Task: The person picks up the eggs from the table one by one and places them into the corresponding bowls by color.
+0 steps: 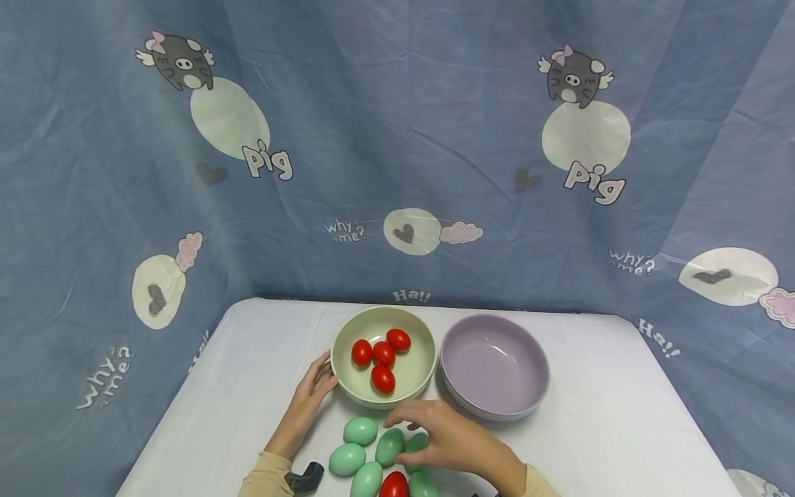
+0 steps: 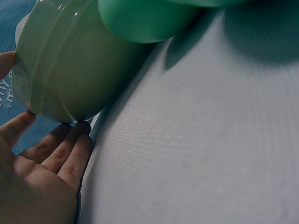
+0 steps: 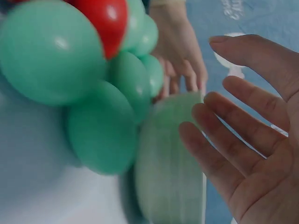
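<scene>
Partway along, judging by the split: four red eggs (image 1: 383, 379) inside the green bowl (image 1: 417, 362), near the far edge of the white table (image 1: 590, 407). Left outside it, low towards six o'clock in the head view: one more red egg (image 1: 394, 485), cut off by the frame, with six green eggs (image 1: 347, 459) around it. Just beside the green bowl, at its three o'clock, a purple bowl (image 1: 491, 373).

Nearest to the right hand (image 1: 444, 436), and framed by its thumb and fingertips in the head view, the middle green egg (image 1: 390, 447): lying at the green bowl's six o'clock, long axis from about one o'clock to seven. Cannot tell which end is narrower. For the top green egg (image 1: 360, 431), long axis closer to three and nine; for the outside red egg, apparently near twelve and six.

In the right hand, nothing held: fingers loosely spread, thumb well apart, no egg touched in the right wrist view. With the left hand (image 1: 310, 388), touching the green bowl's side between eight and nine o'clock, fingertips against the wall, not wrapped round it.
</scene>
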Demonstrator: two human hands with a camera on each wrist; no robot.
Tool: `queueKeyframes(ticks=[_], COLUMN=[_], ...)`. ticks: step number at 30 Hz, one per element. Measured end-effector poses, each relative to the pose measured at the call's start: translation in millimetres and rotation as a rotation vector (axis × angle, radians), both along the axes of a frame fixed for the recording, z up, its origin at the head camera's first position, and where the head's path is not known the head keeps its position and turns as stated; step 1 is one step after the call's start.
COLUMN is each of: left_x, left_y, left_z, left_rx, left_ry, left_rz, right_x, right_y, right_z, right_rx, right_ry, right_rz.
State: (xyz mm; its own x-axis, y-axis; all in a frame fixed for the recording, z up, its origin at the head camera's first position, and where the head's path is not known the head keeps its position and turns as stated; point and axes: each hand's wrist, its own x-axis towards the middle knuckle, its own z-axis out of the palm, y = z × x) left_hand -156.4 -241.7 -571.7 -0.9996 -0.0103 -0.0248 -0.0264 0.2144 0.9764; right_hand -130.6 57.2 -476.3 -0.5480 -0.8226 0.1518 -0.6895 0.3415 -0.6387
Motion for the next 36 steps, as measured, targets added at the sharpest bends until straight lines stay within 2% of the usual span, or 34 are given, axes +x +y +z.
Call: queueKeyframes(ticks=[5,10,12,19,25,29,32,36], left_x=[0.0,-0.3,-0.5,-0.8,-0.8,-0.9,-0.7,-0.3], left_y=[0,-1,-1,-1,0,-1,-1,-1], left_z=[0.4,-0.6,-0.8,0.1,0.5,-0.1,-0.9,-0.8], left_rx=[0.000,0.003,0.005,0.009,-0.006,-0.001,0.006,0.002], left_ry=[0.006,-0.002,-0.006,-0.002,0.003,0.002,0.005,0.016], left_rz=[-0.001,-0.002,-0.001,-0.002,0.002,0.001,-0.003,-0.002], right_x=[14.3,25.2,29.2,39.4,45.2,48.4,49.5,48.1], right_y=[1,2,1,-3,-11,-15,-18,-19], right_z=[-11.5,-20.4,-23.0,-26.0,-27.7,-32.9,-36.2,-36.5], right_rx=[0.007,0.003,0.014,0.113,0.220,0.226,0.200,0.193], right_ry=[-0.009,-0.089,-0.086,0.057,0.228,0.314,0.341,0.286], right_rz=[0.035,0.072,0.076,0.083,0.107,0.120,0.133,0.146])
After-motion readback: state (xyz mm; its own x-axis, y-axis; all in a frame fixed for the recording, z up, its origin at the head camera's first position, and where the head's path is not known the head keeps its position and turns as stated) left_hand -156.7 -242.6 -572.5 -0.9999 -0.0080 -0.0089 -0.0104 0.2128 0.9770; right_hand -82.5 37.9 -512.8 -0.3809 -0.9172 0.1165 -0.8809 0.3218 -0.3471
